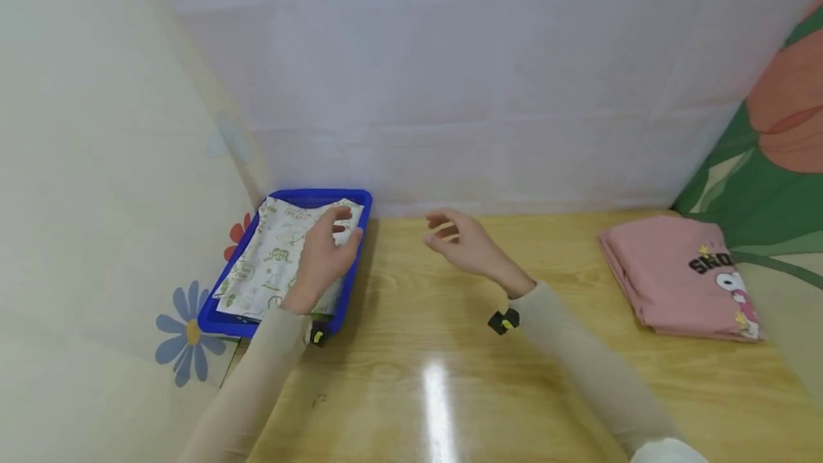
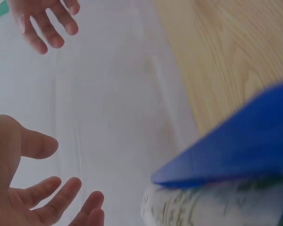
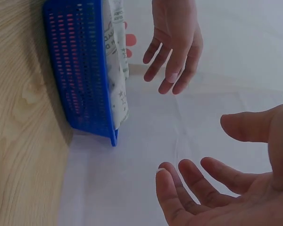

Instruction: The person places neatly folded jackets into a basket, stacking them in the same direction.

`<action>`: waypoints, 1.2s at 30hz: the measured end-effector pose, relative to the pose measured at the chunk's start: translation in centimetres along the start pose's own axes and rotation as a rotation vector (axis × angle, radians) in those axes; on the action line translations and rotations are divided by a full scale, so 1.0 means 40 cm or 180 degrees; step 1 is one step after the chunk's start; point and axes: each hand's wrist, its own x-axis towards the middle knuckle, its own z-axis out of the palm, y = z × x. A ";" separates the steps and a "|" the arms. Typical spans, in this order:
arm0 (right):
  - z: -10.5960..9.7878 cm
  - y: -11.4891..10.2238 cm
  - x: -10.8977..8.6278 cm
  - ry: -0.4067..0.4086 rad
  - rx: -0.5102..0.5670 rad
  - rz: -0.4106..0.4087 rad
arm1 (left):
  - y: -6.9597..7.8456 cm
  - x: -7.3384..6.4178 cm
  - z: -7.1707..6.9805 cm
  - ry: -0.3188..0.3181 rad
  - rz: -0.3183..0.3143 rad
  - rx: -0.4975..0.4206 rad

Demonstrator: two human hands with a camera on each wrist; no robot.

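My left hand [image 1: 321,256] hovers over the blue plastic basket [image 1: 347,288] at the left, its fingers loosely bent with nothing between them. In that basket lies folded white cloth [image 1: 273,256] with a green and tan print, rising to the rim. My right hand [image 1: 466,241] is held above the table to the right of the basket, fingers relaxed and thumb apart, holding nothing. The right wrist view shows the basket's slotted side wall [image 3: 78,66] and the cloth edge [image 3: 115,80] standing above its rim.
A folded pink garment [image 1: 675,277] with a cartoon dog print lies at the right of the wooden table [image 1: 398,320]. A pale cloth backdrop [image 1: 424,91] hangs behind the table, with flower-patterned hangings [image 1: 784,106] at the sides. The basket stands close to the left hanging.
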 end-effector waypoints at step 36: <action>-0.359 0.196 -0.282 0.1115 -0.0613 0.0482 | 0.198 -0.005 0.286 -0.0605 0.0219 -0.0698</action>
